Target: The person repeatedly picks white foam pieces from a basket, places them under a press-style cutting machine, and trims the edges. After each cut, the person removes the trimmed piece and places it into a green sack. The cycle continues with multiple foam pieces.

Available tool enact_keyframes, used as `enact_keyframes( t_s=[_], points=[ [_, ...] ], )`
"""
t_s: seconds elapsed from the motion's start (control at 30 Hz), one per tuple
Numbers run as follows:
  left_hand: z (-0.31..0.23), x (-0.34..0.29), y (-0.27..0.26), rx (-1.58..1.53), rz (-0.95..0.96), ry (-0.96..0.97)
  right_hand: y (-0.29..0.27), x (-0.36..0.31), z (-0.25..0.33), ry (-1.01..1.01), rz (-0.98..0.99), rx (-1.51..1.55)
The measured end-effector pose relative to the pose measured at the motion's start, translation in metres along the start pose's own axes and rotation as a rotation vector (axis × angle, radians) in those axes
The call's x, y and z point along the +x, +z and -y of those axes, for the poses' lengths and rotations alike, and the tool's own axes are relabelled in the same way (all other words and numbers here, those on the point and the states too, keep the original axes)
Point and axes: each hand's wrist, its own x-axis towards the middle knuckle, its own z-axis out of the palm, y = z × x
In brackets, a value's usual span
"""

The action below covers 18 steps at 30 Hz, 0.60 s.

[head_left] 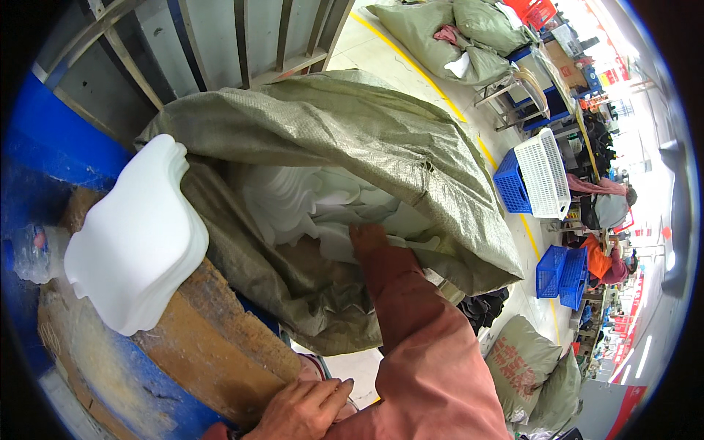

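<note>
A large olive-green woven sack [352, 125] gapes in front of me, with many white, curved-edged flat foam-like pieces [286, 198] piled inside. My right hand [368, 238] reaches into the sack and touches the white pieces. Its fingertips are hidden among them, so I cannot see whether it grips one. A pink-red sleeve covers that arm. My left hand [304, 411] rests low in front of me, beside the right sleeve, its fingers stretched out and holding nothing visible. To the left, a neat stack of the same white shaped pieces [139, 235] lies on a worn brown board [220, 323].
A clear plastic bottle [37, 253] stands by the stack at far left. Metal bars [242, 44] rise behind the sack. Rightward are blue baskets [550, 271], a white basket [543, 172] and full sacks [524, 359]. Other people [605, 202] work beyond a yellow floor line.
</note>
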Motion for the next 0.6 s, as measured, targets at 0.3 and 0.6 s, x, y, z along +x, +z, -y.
enact_keyframes(
  t_s=[0.3, 0.6],
  points=[
    [-0.001, -0.01, 0.016, -0.094, -0.079, -0.088, -0.006, -0.018, 0.003, 0.111, -0.199, 0.22],
    [-0.009, -0.007, -0.002, 0.009, -0.061, -0.003, 0.043, -0.002, 0.0, 0.06, -0.052, 0.074]
  ],
)
